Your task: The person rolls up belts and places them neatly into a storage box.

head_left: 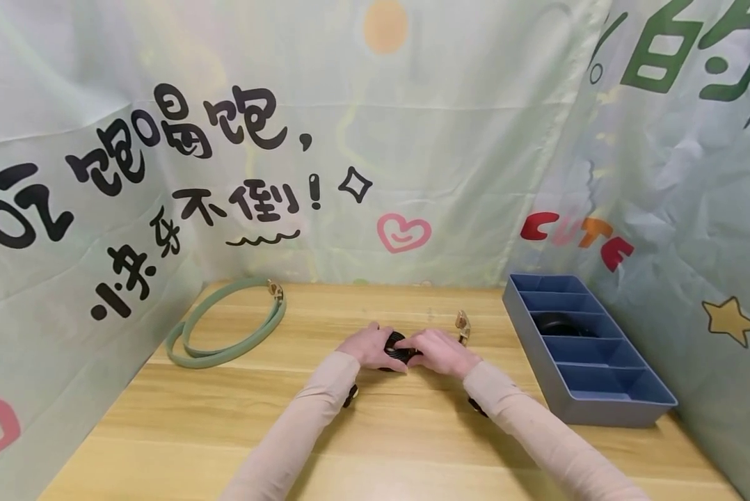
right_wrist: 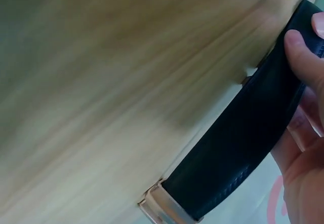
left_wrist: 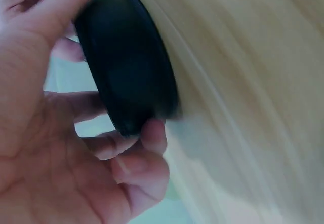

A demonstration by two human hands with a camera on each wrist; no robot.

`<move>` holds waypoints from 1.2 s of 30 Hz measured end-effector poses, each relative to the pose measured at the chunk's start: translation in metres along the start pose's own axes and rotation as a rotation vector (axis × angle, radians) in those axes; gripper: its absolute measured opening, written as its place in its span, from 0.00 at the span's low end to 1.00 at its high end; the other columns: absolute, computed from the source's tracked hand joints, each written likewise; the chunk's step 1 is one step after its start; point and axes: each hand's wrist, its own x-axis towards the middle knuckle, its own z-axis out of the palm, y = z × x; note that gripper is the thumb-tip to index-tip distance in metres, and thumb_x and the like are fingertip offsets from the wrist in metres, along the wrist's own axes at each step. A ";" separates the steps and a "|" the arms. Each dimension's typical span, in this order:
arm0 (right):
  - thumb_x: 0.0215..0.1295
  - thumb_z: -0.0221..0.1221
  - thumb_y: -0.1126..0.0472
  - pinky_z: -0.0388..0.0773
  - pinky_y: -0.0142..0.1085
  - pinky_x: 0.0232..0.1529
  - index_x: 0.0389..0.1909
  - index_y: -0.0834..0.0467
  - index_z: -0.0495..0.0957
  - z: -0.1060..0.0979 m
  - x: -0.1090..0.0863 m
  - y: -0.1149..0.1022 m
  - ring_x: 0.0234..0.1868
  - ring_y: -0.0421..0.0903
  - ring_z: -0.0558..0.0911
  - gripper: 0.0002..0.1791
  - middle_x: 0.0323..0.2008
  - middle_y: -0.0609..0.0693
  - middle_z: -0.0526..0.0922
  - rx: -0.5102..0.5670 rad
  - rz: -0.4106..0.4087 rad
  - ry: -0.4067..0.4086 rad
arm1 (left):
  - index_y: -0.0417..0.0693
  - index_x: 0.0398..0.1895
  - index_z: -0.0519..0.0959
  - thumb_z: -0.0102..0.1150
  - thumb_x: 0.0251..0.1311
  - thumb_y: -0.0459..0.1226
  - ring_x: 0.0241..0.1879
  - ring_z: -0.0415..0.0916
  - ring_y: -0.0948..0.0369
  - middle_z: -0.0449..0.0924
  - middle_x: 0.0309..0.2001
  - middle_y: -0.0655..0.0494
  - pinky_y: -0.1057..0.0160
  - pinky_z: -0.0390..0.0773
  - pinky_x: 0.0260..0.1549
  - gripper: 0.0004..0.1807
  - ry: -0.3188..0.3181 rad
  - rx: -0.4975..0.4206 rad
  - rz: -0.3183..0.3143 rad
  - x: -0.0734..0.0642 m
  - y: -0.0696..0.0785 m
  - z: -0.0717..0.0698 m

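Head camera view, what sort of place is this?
Probably a small fabric-screened work booth, judging by the wooden tabletop, the printed cloth hangings behind and beside it, and the divided organizer on the right.

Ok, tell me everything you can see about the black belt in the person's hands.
The black belt looks like smooth leather with a slight sheen and what seems to be stitching along one edge. Part is wound into a layered coil, its spiral edge facing up; the rest runs off to the right, ending in a shiny gold-coloured buckle. The left hand grips the coil, while the right hand pinches the strap, over the wooden table.
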 end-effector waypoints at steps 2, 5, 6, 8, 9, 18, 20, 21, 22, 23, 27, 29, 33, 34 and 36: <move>0.60 0.66 0.56 0.80 0.38 0.41 0.56 0.50 0.81 -0.003 -0.002 0.002 0.42 0.44 0.85 0.22 0.42 0.48 0.87 0.010 -0.001 -0.015 | 0.53 0.69 0.67 0.66 0.46 0.67 0.51 0.76 0.53 0.72 0.57 0.47 0.55 0.76 0.52 0.49 -0.008 0.009 0.028 0.001 0.001 -0.003; 0.59 0.67 0.58 0.80 0.40 0.44 0.59 0.52 0.79 -0.009 -0.004 0.004 0.45 0.45 0.85 0.25 0.45 0.49 0.86 0.029 -0.006 -0.052 | 0.54 0.71 0.65 0.68 0.48 0.63 0.54 0.75 0.54 0.72 0.59 0.50 0.55 0.74 0.54 0.49 -0.036 0.003 0.069 0.001 0.000 -0.008; 0.59 0.67 0.58 0.80 0.41 0.45 0.59 0.52 0.79 -0.010 -0.005 0.004 0.46 0.46 0.84 0.25 0.46 0.50 0.86 0.032 -0.007 -0.061 | 0.54 0.72 0.64 0.69 0.48 0.61 0.56 0.74 0.54 0.72 0.61 0.50 0.55 0.73 0.56 0.49 -0.043 0.002 0.084 0.001 0.000 -0.010; 0.59 0.68 0.59 0.80 0.41 0.47 0.59 0.53 0.79 -0.011 -0.004 0.005 0.47 0.46 0.84 0.25 0.47 0.51 0.86 0.027 -0.017 -0.073 | 0.54 0.73 0.63 0.70 0.49 0.59 0.58 0.72 0.54 0.72 0.62 0.51 0.55 0.72 0.57 0.49 -0.055 0.003 0.106 0.001 0.000 -0.011; 0.59 0.68 0.60 0.80 0.41 0.47 0.58 0.53 0.79 -0.010 -0.003 0.004 0.47 0.46 0.84 0.24 0.47 0.51 0.86 0.021 -0.018 -0.074 | 0.52 0.72 0.64 0.71 0.48 0.59 0.59 0.72 0.54 0.72 0.63 0.51 0.55 0.72 0.58 0.49 -0.053 0.006 0.116 0.001 0.000 -0.011; 0.60 0.67 0.57 0.81 0.35 0.41 0.51 0.49 0.83 -0.002 -0.002 0.000 0.40 0.41 0.86 0.17 0.40 0.46 0.88 0.012 0.005 -0.017 | 0.50 0.55 0.75 0.69 0.42 0.67 0.46 0.78 0.55 0.80 0.49 0.51 0.58 0.77 0.45 0.42 0.062 0.022 0.082 -0.001 0.006 0.000; 0.60 0.67 0.56 0.81 0.35 0.42 0.53 0.49 0.82 -0.001 -0.002 0.000 0.41 0.40 0.85 0.19 0.42 0.46 0.88 0.034 -0.003 -0.035 | 0.52 0.53 0.76 0.70 0.42 0.65 0.44 0.78 0.56 0.81 0.47 0.53 0.59 0.77 0.44 0.39 0.060 0.021 0.090 -0.002 0.005 0.002; 0.60 0.67 0.56 0.81 0.35 0.43 0.54 0.50 0.82 -0.001 -0.003 -0.001 0.43 0.41 0.85 0.20 0.43 0.46 0.88 0.047 -0.012 -0.043 | 0.52 0.54 0.76 0.72 0.42 0.63 0.44 0.79 0.57 0.81 0.47 0.53 0.59 0.77 0.44 0.38 0.051 0.007 0.095 -0.002 0.004 0.002; 0.60 0.67 0.57 0.81 0.35 0.44 0.55 0.50 0.81 -0.001 -0.003 0.000 0.44 0.41 0.85 0.21 0.45 0.47 0.87 0.061 -0.021 -0.053 | 0.53 0.56 0.76 0.73 0.43 0.61 0.45 0.78 0.57 0.81 0.48 0.53 0.59 0.77 0.45 0.38 0.038 -0.002 0.101 -0.003 0.003 0.001; 0.60 0.67 0.58 0.80 0.35 0.44 0.56 0.51 0.80 -0.002 -0.004 0.000 0.45 0.41 0.85 0.22 0.46 0.48 0.87 0.073 -0.032 -0.060 | 0.52 0.59 0.75 0.74 0.43 0.60 0.47 0.78 0.57 0.81 0.50 0.53 0.59 0.76 0.46 0.40 0.023 -0.014 0.108 -0.003 0.002 0.000; 0.60 0.66 0.62 0.80 0.38 0.46 0.57 0.52 0.80 -0.007 -0.007 0.001 0.47 0.42 0.84 0.22 0.48 0.48 0.86 0.080 -0.048 -0.068 | 0.54 0.66 0.71 0.75 0.45 0.56 0.53 0.76 0.56 0.78 0.58 0.55 0.59 0.74 0.51 0.43 -0.017 -0.049 0.131 -0.003 0.001 -0.003; 0.61 0.66 0.62 0.80 0.38 0.47 0.56 0.52 0.80 -0.008 -0.007 0.001 0.47 0.42 0.84 0.21 0.48 0.48 0.86 0.072 -0.038 -0.070 | 0.53 0.64 0.72 0.74 0.45 0.57 0.52 0.76 0.56 0.78 0.57 0.54 0.59 0.75 0.51 0.42 -0.021 -0.034 0.131 -0.003 0.002 -0.003; 0.60 0.66 0.60 0.80 0.38 0.49 0.55 0.52 0.81 -0.008 -0.007 0.000 0.48 0.43 0.85 0.20 0.48 0.48 0.87 0.061 -0.007 -0.068 | 0.50 0.56 0.77 0.72 0.40 0.64 0.47 0.76 0.56 0.78 0.50 0.52 0.59 0.77 0.48 0.42 0.007 0.004 0.081 -0.005 0.009 -0.002; 0.60 0.66 0.60 0.80 0.38 0.48 0.54 0.52 0.82 -0.008 -0.007 0.000 0.47 0.43 0.85 0.20 0.48 0.48 0.87 0.057 -0.004 -0.066 | 0.49 0.54 0.77 0.72 0.39 0.65 0.46 0.77 0.56 0.78 0.49 0.51 0.59 0.77 0.48 0.43 0.023 0.021 0.071 -0.005 0.011 -0.001; 0.60 0.66 0.60 0.81 0.38 0.48 0.54 0.52 0.82 -0.008 -0.007 0.000 0.47 0.43 0.85 0.20 0.48 0.48 0.87 0.060 -0.002 -0.064 | 0.48 0.53 0.79 0.72 0.38 0.66 0.43 0.77 0.56 0.77 0.47 0.51 0.59 0.78 0.46 0.43 0.044 0.035 0.047 -0.005 0.015 0.000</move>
